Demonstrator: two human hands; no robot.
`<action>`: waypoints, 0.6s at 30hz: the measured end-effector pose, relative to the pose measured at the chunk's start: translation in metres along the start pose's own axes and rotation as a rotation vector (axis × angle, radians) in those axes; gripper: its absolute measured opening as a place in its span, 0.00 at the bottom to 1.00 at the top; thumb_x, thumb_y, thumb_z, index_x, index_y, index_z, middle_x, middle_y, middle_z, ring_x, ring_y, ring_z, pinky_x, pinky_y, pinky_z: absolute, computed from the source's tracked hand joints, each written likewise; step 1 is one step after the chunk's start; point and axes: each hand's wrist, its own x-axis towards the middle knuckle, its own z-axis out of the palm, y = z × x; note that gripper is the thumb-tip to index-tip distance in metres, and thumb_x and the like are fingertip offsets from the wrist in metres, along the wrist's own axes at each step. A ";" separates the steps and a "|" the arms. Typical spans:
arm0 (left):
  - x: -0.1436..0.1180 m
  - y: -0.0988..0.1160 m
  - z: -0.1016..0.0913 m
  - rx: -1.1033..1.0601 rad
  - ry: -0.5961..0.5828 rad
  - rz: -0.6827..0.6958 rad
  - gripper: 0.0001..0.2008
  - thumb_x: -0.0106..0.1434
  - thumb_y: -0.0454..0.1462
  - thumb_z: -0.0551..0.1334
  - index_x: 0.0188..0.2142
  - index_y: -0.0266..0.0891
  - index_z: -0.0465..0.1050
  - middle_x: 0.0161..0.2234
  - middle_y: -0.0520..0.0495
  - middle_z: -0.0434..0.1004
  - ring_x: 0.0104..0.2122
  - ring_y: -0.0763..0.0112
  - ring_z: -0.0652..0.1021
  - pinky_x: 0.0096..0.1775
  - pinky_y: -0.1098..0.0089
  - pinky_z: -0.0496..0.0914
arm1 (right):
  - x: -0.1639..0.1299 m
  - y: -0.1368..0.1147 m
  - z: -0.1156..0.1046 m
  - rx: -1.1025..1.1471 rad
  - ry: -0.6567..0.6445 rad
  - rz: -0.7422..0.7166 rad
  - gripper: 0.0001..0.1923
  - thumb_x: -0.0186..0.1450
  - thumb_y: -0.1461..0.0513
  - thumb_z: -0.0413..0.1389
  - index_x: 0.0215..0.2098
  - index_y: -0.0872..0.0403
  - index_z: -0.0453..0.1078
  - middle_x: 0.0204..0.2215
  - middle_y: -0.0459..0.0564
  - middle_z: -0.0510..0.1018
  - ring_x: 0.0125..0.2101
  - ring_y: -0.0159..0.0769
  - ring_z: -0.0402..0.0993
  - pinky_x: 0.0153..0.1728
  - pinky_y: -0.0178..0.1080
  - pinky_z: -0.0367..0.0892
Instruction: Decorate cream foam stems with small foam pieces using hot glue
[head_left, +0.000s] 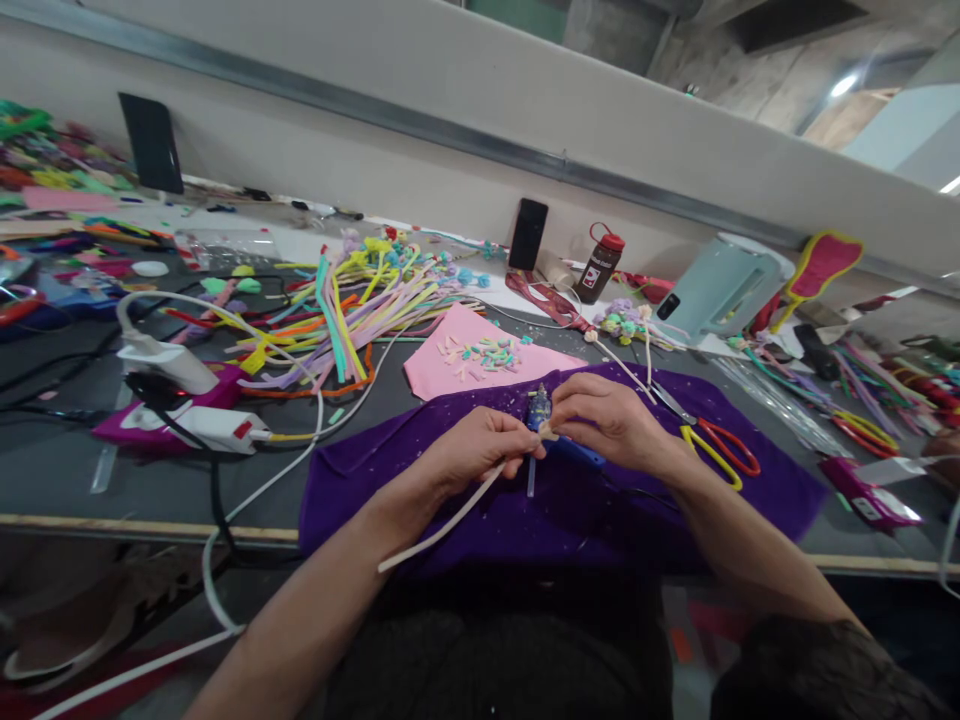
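Note:
Over the purple cloth (352, 500), my left hand (484, 443) pinches a cream pipe cleaner (446, 530) near its upper end. Its long tail slants down to the left, past my left wrist. At that upper end sits a small cream bud (547, 430), gripped by the fingertips of my right hand (604, 415). The two hands nearly meet there, and the fingers hide part of the bud. Just behind them a blue glue gun (538, 408) lies on the cloth, partly covered by the hands. Red-and-yellow-handled scissors (712, 452) rest right of my right hand.
A pink sheet (429, 368) bears many small coloured clippings. Coloured pipe cleaners (382, 310) pile up at left, near a magenta power strip (124, 425) with cables. Along the back stand a phone (527, 233), a dark red-lidded bottle (602, 265) and a pale blue box (724, 290).

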 end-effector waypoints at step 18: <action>0.003 -0.002 0.000 -0.074 -0.013 -0.011 0.12 0.53 0.41 0.60 0.27 0.32 0.73 0.13 0.53 0.65 0.09 0.86 0.55 0.13 0.77 0.44 | -0.005 0.006 -0.001 0.101 0.092 0.038 0.09 0.62 0.63 0.51 0.36 0.51 0.73 0.35 0.51 0.73 0.36 0.35 0.69 0.37 0.38 0.67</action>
